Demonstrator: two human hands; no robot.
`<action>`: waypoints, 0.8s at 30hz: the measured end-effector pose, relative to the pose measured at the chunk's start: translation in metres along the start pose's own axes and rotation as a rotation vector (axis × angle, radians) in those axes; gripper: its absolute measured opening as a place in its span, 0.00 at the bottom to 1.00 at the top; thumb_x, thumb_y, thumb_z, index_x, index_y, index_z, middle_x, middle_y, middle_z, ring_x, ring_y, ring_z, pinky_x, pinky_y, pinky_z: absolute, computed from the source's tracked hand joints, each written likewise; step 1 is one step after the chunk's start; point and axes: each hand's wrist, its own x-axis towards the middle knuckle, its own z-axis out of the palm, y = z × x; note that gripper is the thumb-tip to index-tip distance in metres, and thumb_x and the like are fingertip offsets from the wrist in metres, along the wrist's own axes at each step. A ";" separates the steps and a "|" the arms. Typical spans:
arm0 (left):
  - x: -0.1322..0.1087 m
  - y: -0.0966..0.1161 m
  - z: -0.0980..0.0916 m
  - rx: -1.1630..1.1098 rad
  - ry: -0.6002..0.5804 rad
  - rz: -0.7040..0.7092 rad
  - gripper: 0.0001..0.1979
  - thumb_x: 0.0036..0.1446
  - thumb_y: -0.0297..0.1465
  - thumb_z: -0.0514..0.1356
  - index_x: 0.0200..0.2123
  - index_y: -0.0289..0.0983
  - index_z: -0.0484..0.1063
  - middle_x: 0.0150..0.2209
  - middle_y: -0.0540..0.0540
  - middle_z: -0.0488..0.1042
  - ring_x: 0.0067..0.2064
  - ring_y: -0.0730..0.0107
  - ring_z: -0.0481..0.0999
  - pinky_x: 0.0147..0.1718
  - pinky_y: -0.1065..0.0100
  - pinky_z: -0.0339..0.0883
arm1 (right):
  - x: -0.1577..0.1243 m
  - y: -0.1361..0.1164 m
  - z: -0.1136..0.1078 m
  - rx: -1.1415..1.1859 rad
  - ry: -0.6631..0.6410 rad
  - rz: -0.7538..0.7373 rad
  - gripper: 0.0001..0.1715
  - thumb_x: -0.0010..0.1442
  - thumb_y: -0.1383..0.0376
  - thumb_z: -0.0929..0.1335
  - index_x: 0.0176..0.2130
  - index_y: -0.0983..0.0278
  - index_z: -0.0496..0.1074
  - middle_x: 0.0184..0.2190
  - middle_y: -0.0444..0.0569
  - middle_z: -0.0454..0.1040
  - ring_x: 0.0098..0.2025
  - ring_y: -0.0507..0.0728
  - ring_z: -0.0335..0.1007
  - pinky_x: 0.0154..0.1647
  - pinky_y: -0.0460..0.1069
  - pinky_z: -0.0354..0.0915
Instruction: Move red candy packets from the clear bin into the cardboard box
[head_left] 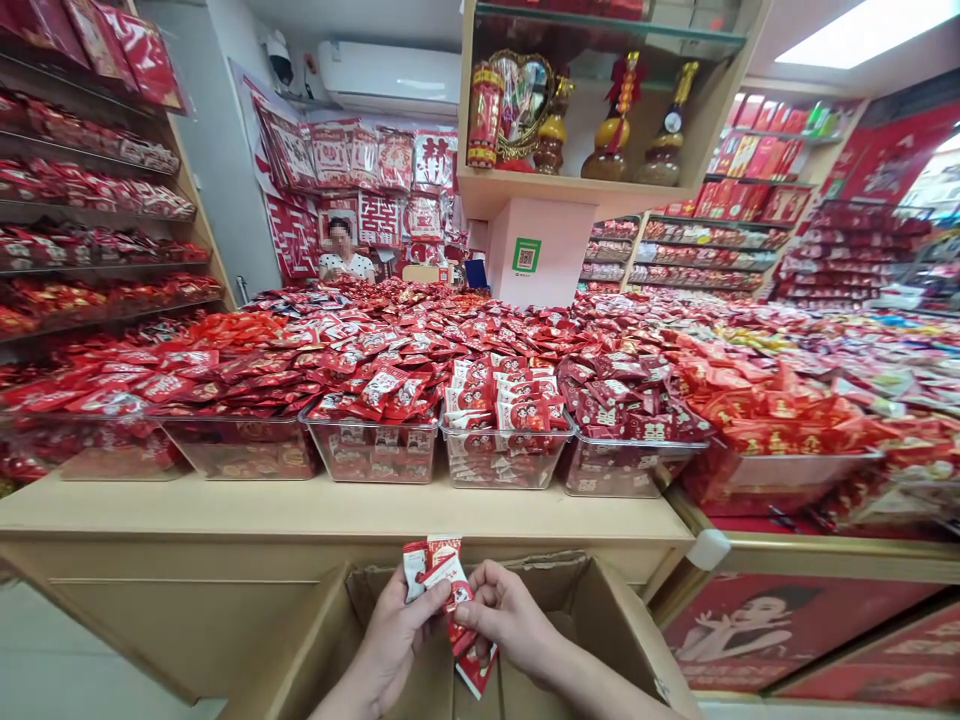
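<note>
My left hand [405, 625] is closed around several small red-and-white candy packets [448, 570], its thumb lying across them. From the other side my right hand [510, 612] pinches the same bunch between thumb and curled fingers. One packet [477, 672] pokes out below, between the two hands. Both hands are over an open cardboard box [622, 620], whose bottom is partly hidden by my arms. Ahead on the counter [360, 508] stands a clear plastic bin [502, 470] filled with similar red-and-white packets.
More clear bins line the counter, such as one with dark red packets [630, 460] and one with red packets [375, 450]. Heaps of wrapped sweets spread behind them. A pillar [540, 250] carries a display cabinet [585, 185]. Behind the counter is a person [345, 262].
</note>
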 end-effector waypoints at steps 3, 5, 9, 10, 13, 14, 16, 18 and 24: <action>0.001 0.000 -0.001 -0.005 0.018 0.009 0.12 0.42 0.27 0.63 0.33 0.37 0.68 0.29 0.49 0.75 0.29 0.72 0.72 0.31 0.69 0.66 | 0.001 0.005 0.001 0.015 0.018 -0.002 0.24 0.43 0.53 0.69 0.30 0.67 0.57 0.19 0.44 0.71 0.14 0.47 0.63 0.12 0.41 0.57; 0.002 0.001 -0.001 0.000 0.025 0.012 0.12 0.41 0.27 0.64 0.33 0.37 0.68 0.28 0.49 0.75 0.29 0.71 0.72 0.31 0.68 0.66 | 0.002 0.008 0.001 0.039 0.041 -0.002 0.24 0.42 0.52 0.69 0.29 0.67 0.58 0.20 0.45 0.71 0.17 0.49 0.66 0.13 0.41 0.58; 0.002 0.003 0.000 -0.004 0.019 -0.008 0.12 0.41 0.28 0.64 0.33 0.37 0.69 0.28 0.49 0.76 0.29 0.70 0.72 0.30 0.68 0.66 | 0.003 0.008 -0.001 0.061 0.061 -0.004 0.25 0.39 0.54 0.71 0.28 0.67 0.59 0.20 0.44 0.70 0.18 0.49 0.66 0.16 0.42 0.58; 0.001 0.004 0.001 -0.005 0.028 -0.012 0.12 0.41 0.28 0.64 0.33 0.37 0.69 0.28 0.49 0.76 0.29 0.70 0.72 0.29 0.69 0.66 | 0.003 0.008 -0.002 0.060 0.064 -0.023 0.24 0.38 0.55 0.72 0.27 0.67 0.60 0.20 0.44 0.70 0.19 0.49 0.65 0.17 0.42 0.58; 0.000 0.005 0.000 -0.012 0.039 0.016 0.11 0.40 0.29 0.64 0.31 0.38 0.70 0.28 0.49 0.76 0.28 0.70 0.72 0.28 0.70 0.65 | 0.003 0.005 -0.003 0.048 0.070 -0.081 0.23 0.38 0.56 0.72 0.27 0.67 0.61 0.21 0.44 0.70 0.20 0.49 0.65 0.20 0.43 0.58; 0.000 0.005 0.000 -0.013 0.037 0.027 0.11 0.40 0.29 0.64 0.31 0.38 0.70 0.28 0.50 0.76 0.29 0.70 0.72 0.29 0.69 0.66 | 0.003 0.005 -0.002 0.045 0.061 -0.082 0.23 0.37 0.55 0.72 0.27 0.67 0.61 0.21 0.44 0.70 0.20 0.49 0.65 0.20 0.43 0.57; 0.000 0.006 -0.001 -0.011 0.040 0.028 0.11 0.40 0.29 0.65 0.31 0.38 0.70 0.28 0.50 0.76 0.29 0.68 0.73 0.30 0.68 0.66 | 0.003 0.006 0.001 0.042 0.042 -0.070 0.24 0.37 0.55 0.72 0.28 0.66 0.60 0.20 0.43 0.69 0.19 0.49 0.64 0.19 0.43 0.57; 0.000 0.005 -0.001 -0.003 0.058 0.015 0.11 0.40 0.30 0.65 0.30 0.39 0.71 0.28 0.50 0.76 0.29 0.68 0.73 0.30 0.68 0.66 | 0.003 0.006 0.003 0.044 0.041 -0.078 0.24 0.36 0.55 0.72 0.28 0.66 0.60 0.20 0.43 0.69 0.19 0.48 0.63 0.19 0.43 0.57; 0.003 0.004 -0.005 -0.021 0.043 0.023 0.09 0.42 0.30 0.64 0.31 0.38 0.70 0.29 0.49 0.76 0.28 0.71 0.72 0.26 0.72 0.65 | 0.003 -0.003 0.003 0.038 0.069 -0.100 0.23 0.35 0.56 0.72 0.26 0.66 0.61 0.21 0.42 0.67 0.21 0.47 0.60 0.22 0.43 0.56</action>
